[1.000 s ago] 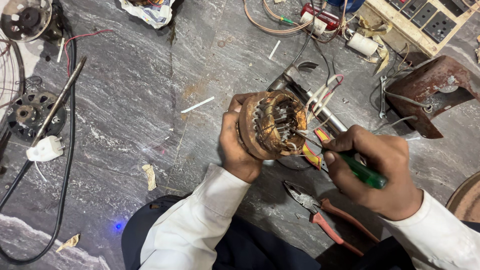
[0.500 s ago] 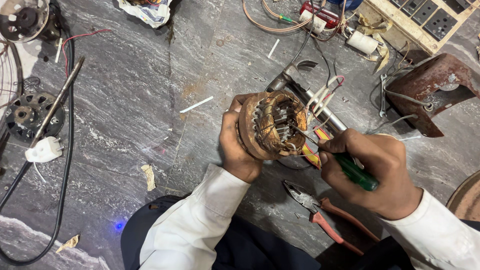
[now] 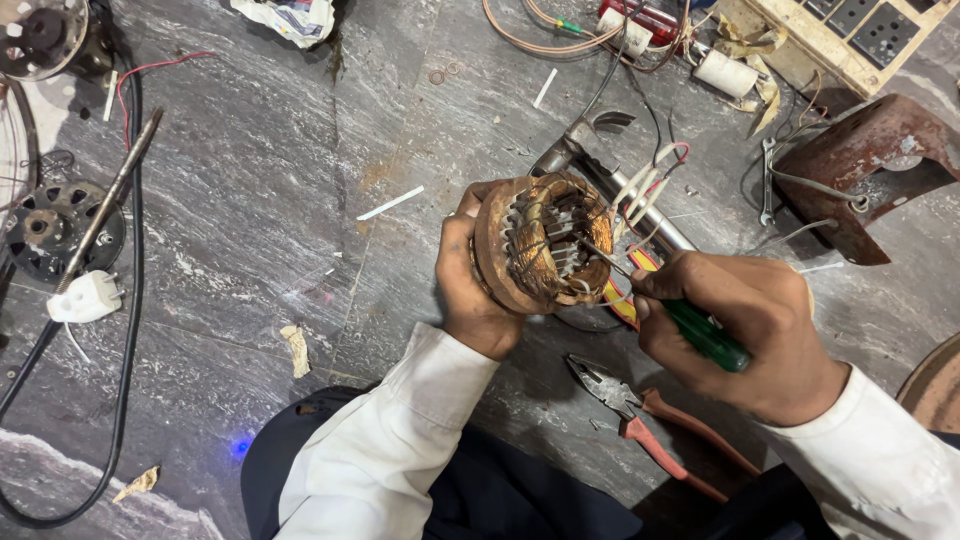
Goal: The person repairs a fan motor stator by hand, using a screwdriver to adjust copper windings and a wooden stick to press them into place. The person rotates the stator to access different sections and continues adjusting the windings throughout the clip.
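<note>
Screwdriver tip deeper in stator vs. before.

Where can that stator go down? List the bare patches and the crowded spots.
Bare floor lies left of the left hand, between the white plug and white strip. Crowded: wires and socket board top right, pliers under the right hand.
</note>
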